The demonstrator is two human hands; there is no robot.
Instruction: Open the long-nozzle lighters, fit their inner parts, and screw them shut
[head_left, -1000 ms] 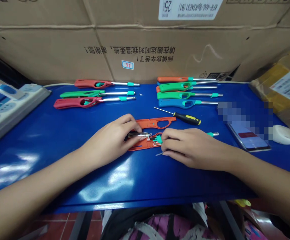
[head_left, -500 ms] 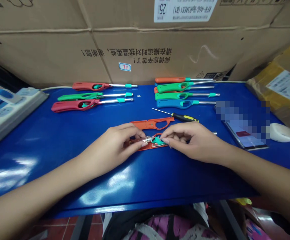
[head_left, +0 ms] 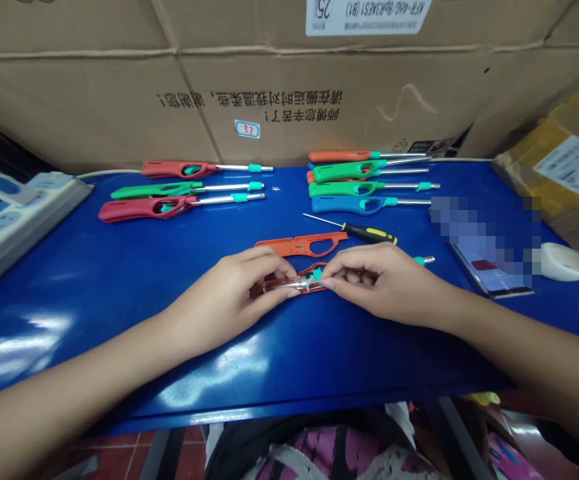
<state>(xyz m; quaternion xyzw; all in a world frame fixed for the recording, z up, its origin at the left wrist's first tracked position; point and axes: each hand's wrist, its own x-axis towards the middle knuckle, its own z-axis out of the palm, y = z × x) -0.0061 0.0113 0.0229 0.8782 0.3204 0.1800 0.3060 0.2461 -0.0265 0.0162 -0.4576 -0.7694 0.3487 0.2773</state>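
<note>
An opened orange lighter lies in front of me, its lower half shell (head_left: pixel 314 269) partly covered by both hands. My left hand (head_left: pixel 242 287) pinches the clear fuel tank (head_left: pixel 289 285) between thumb and fingers at the shell. My right hand (head_left: pixel 374 277) is closed at the green trigger (head_left: pixel 317 274), fingertips pressed together on or beside it; what exactly they grip is partly hidden. The metal tube's tip (head_left: pixel 428 259) shows past my right hand. Just behind the hands lies the loose orange half shell (head_left: pixel 302 245).
A screwdriver (head_left: pixel 369 233) lies behind my right hand. Assembled lighters rest at back left (head_left: pixel 144 208) and back right (head_left: pixel 349 203). A phone (head_left: pixel 489 267) and white mouse (head_left: pixel 564 261) are right; a power strip (head_left: pixel 19 207) is left. A cardboard box (head_left: pixel 119 100) stands behind.
The fuel tank has shifted slightly right, closer to the green trigger and into line with the lower shell. My right fingers have closed in around the trigger. The metal tip shows more.
</note>
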